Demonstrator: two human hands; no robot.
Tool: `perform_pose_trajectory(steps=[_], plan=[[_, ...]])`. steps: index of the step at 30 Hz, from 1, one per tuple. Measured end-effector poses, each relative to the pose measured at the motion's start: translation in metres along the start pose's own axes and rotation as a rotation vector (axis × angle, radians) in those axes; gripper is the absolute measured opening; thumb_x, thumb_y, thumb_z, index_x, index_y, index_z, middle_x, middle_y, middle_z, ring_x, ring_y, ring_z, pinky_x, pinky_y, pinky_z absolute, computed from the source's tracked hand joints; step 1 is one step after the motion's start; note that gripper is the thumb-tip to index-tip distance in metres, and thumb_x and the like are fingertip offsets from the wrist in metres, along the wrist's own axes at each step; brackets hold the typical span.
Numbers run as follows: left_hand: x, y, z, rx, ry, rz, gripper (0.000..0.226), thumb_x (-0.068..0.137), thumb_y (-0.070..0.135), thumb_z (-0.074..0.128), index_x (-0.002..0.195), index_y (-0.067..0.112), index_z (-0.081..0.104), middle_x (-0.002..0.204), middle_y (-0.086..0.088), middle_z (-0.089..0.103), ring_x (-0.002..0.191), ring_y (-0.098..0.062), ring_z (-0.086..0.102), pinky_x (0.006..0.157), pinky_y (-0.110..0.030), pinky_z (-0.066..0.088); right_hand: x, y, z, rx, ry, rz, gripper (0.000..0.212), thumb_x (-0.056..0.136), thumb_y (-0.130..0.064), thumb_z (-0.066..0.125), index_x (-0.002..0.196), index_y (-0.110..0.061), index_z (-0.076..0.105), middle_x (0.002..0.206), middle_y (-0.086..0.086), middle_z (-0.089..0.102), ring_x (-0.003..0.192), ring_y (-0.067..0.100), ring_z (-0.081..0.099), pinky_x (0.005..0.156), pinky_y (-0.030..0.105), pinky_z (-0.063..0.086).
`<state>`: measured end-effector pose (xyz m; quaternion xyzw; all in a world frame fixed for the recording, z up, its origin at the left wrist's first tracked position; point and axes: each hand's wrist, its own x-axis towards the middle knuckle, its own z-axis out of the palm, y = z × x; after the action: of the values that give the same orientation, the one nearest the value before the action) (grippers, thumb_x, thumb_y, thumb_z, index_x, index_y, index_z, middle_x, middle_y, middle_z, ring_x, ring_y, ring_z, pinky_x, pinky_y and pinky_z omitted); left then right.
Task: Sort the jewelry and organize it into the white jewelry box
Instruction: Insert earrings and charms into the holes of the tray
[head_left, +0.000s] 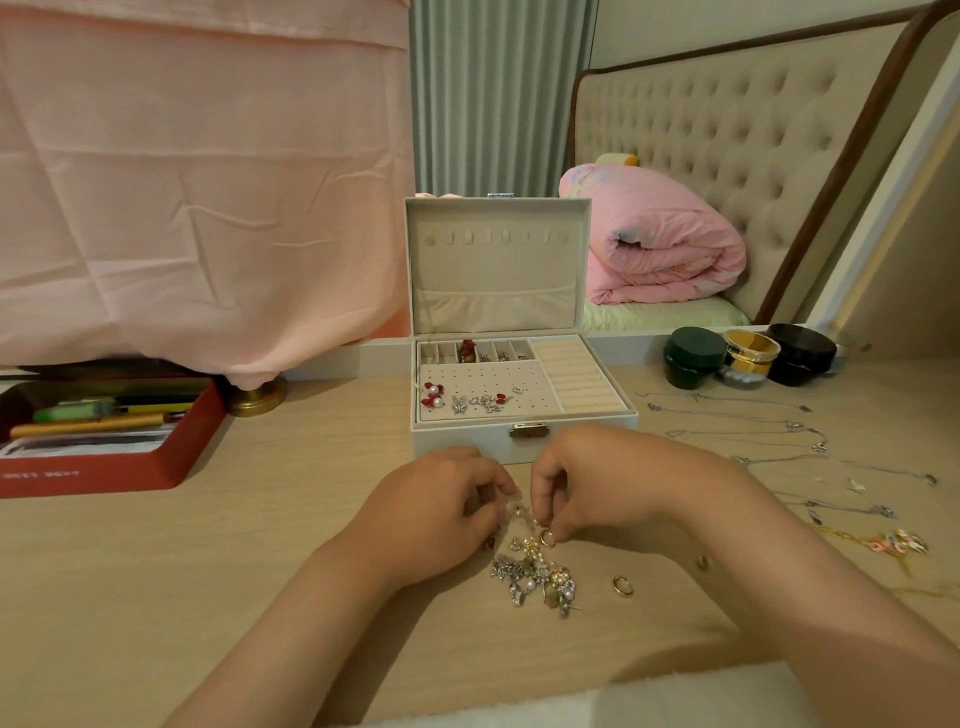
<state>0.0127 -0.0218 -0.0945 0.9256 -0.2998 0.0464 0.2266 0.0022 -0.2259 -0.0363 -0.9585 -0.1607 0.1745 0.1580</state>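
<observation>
Head view: my right hand (597, 483) pinches a gold ring (546, 538) at the jewelry pile (535, 577) near the table's (208, 545) front edge. For my left hand (441, 509), I cannot tell the grip. The white jewelry box (467, 441) stands open behind. Snagged neighbours could lift along and scatter.

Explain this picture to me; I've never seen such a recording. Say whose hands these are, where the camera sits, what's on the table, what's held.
No machine here: a person's two bare hands, filmed by one head-worn camera looking down. On the table stands the open white jewelry box, some earrings already inside. Before it lies a jewelry pile. The right hand pinches a gold ring at the pile's top; the left hand curls beside it, its hold unclear. Necklaces lie to the right.
</observation>
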Motion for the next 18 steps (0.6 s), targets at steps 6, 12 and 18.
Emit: perform_pose_trajectory(steps=[6, 12, 18], plan=[[0.003, 0.009, 0.002, 0.062, -0.013, 0.003, 0.024, 0.089, 0.050, 0.061, 0.111, 0.045, 0.068, 0.105, 0.019, 0.057, 0.107, 0.001, 0.047, 0.083, -0.026, 0.046, 0.001, 0.002, 0.003, -0.068, 0.098, 0.028, 0.023, 0.081, -0.032, 0.082, 0.103, -0.033, 0.077, 0.081, -0.020, 0.063, 0.078, -0.001, 0.060, 0.074, 0.022, 0.051], [0.002, 0.003, -0.002, 0.048, 0.001, -0.050, 0.007, 0.089, 0.041, 0.063, 0.092, 0.037, 0.068, 0.094, 0.018, 0.059, 0.091, 0.002, 0.049, 0.072, -0.023, 0.042, 0.004, -0.004, 0.006, -0.213, 0.135, 0.005, 0.010, 0.086, -0.031, 0.074, 0.095, -0.034, 0.078, 0.092, -0.017, 0.072, 0.088, 0.003, 0.063, 0.082, 0.031, 0.055], [0.002, -0.001, -0.008, 0.031, -0.007, -0.083, 0.005, 0.090, 0.040, 0.063, 0.093, 0.039, 0.066, 0.091, 0.019, 0.062, 0.086, 0.000, 0.053, 0.072, -0.023, 0.046, 0.001, -0.006, 0.004, -0.230, 0.141, -0.021, 0.017, 0.087, -0.036, 0.071, 0.103, -0.038, 0.076, 0.094, -0.020, 0.070, 0.087, 0.000, 0.059, 0.079, 0.027, 0.052]])
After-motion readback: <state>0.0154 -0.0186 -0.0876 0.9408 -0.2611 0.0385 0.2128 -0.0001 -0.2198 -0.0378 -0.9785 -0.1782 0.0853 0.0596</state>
